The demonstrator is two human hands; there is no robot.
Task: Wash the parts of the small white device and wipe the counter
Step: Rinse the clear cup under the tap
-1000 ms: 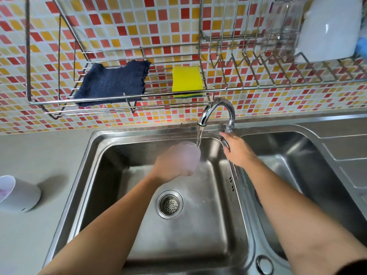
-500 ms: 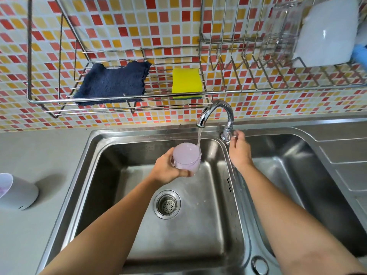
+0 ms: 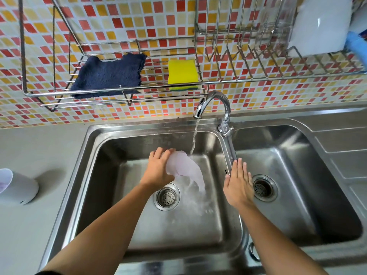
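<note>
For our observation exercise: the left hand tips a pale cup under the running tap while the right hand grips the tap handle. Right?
No: the head view shows the right hand open above the sink divider, gripping nothing. The left hand does tip the cup under the running tap.

Two hands (image 3: 158,171) (image 3: 238,187), two basins (image 3: 178,235) (image 3: 297,215), one tap (image 3: 216,100), one cloth (image 3: 109,76), one sponge (image 3: 182,71), one cup (image 3: 184,167).

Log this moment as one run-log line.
left hand: holds tilted translucent cup, water spilling out | right hand: open, holding nothing | faucet: running | stage: rinsing
</note>
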